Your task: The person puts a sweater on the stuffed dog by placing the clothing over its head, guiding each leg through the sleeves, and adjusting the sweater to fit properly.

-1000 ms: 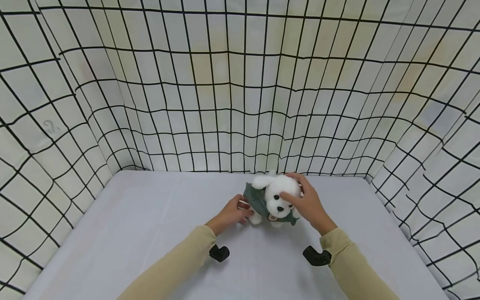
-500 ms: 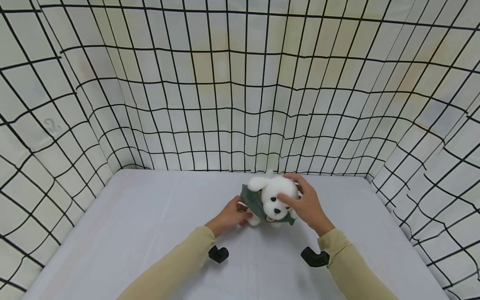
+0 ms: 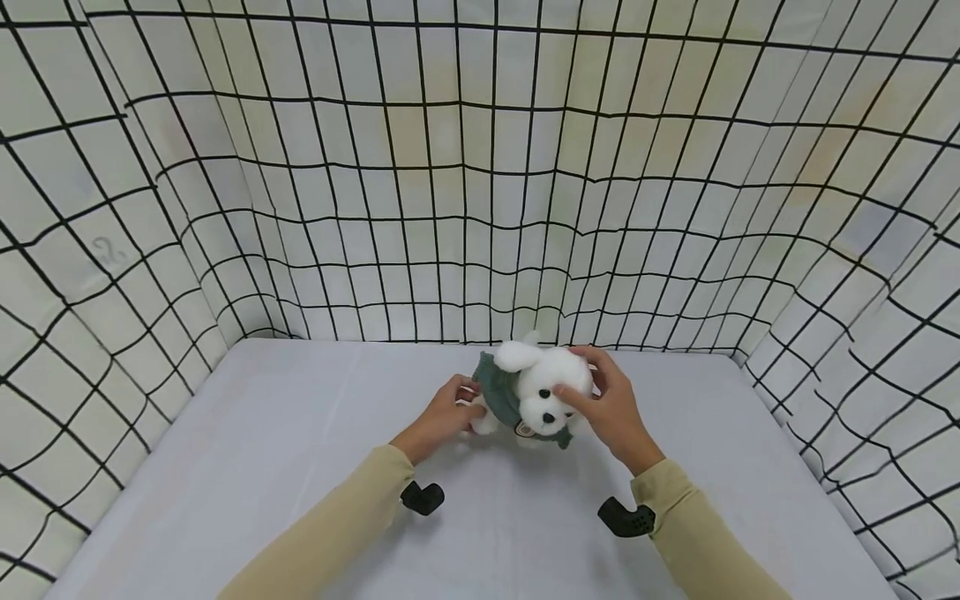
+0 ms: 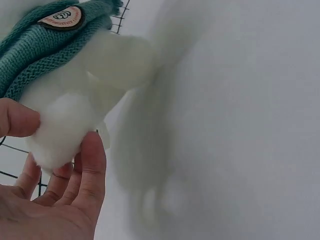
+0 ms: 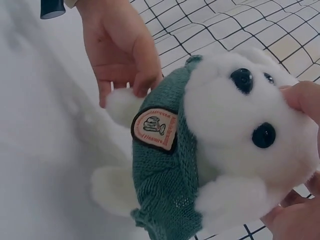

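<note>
A white plush dog (image 3: 551,372) in a green knitted sweater (image 5: 162,185) is held up between both hands, its body tilted. An oval-edged patch (image 5: 154,129) is sewn on the sweater's front. My right hand (image 3: 617,414) grips the head, thumb on the face near an eye and fingers behind. My left hand (image 3: 437,418) pinches one white paw (image 4: 60,130), thumb on one side and fingertips on the other, as the left wrist view shows. Another white leg (image 5: 115,190) hangs free in the right wrist view.
A white-covered table (image 3: 315,417) lies below, with the dog's shadow on it. Black netting (image 3: 450,217) over white walls encloses the back and both sides. A black wrist device shows at the left sleeve (image 3: 423,498) and another at the right sleeve (image 3: 626,518).
The plush dog has shifted left and tilted a little more. My left hand has moved left and slightly up with its paw; my right hand has followed slightly left, still on the head.
</note>
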